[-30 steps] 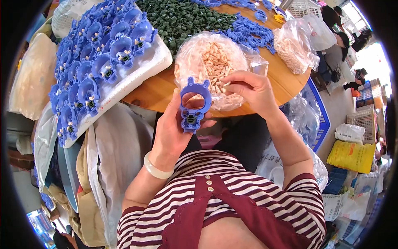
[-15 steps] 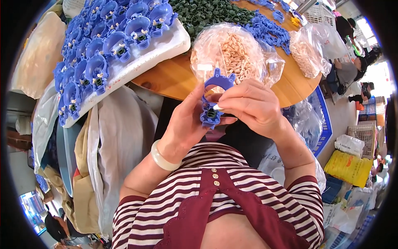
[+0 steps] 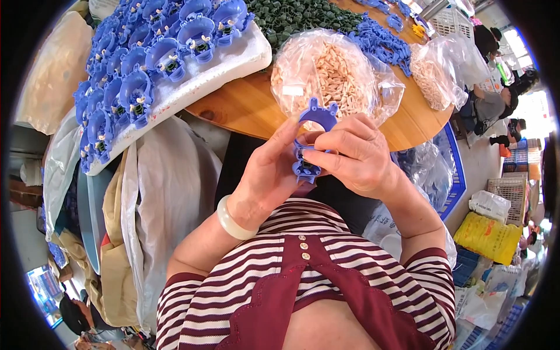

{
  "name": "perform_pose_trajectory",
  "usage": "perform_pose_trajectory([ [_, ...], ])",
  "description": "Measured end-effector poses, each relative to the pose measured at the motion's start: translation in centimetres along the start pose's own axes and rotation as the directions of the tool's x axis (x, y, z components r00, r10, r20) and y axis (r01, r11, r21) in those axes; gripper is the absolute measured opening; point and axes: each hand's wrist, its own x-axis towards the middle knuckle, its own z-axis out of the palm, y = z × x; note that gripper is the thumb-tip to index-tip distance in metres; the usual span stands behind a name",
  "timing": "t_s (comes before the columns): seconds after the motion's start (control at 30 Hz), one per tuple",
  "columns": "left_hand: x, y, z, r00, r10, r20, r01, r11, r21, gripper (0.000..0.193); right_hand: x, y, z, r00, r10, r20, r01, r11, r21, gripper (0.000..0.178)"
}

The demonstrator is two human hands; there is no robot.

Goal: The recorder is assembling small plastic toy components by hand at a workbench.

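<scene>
Between my two hands is a blue plastic toy part (image 3: 307,169), with an open ring and small knobs at the top and a dark green piece in its lower body. My left hand (image 3: 262,166) is closed round its left side and wears a pale bangle on the wrist. The fingers of my right hand (image 3: 361,157) are pinched together against the part just below the ring. Whatever lies between those fingertips is hidden. Just beyond my hands, a clear bag of small cream-coloured plastic pieces (image 3: 335,73) lies open on the wooden table (image 3: 224,105).
At the left, a white foam board (image 3: 233,65) carries rows of similar blue parts (image 3: 135,93). Loose dark green pieces (image 3: 297,20) and blue pieces (image 3: 382,44) are heaped behind the bag. Another clear bag (image 3: 431,70) stands right. A blue crate (image 3: 454,175) is beside the table.
Both hands and the blue part have shifted slightly right. My right fingers have moved in against the part; the small white bit seen at their tips before is now hidden.
</scene>
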Motion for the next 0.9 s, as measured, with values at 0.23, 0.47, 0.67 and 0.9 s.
perform_pose_trajectory([
  [0.23, 0.12, -0.27, -0.49, 0.999, 0.034, 0.039, -0.032, 0.998, -0.046, 0.034, -0.59, -0.05, 0.19, 0.999, 0.044, -0.011, -0.042, 0.994, 0.100, 0.029],
  [0.47, 0.20, -0.34, 0.01, 0.998, 0.056, 0.009, -0.055, 0.996, -0.064, 0.037, -0.50, 0.08, -0.18, 1.000, 0.014, 0.013, -0.015, 0.998, 0.065, 0.025],
  [0.67, 0.32, -0.17, -0.85, 0.999, -0.004, 0.039, 0.006, 0.999, -0.043, 0.034, -0.47, 0.17, -0.19, 0.999, -0.042, 0.014, 0.042, 0.998, 0.036, 0.023],
  [0.9, 0.55, -0.29, -0.72, 1.000, -0.021, 0.020, 0.022, 0.999, -0.048, 0.030, -0.45, 0.60, 0.09, 0.999, -0.039, 0.027, 0.037, 0.998, 0.046, 0.025],
])
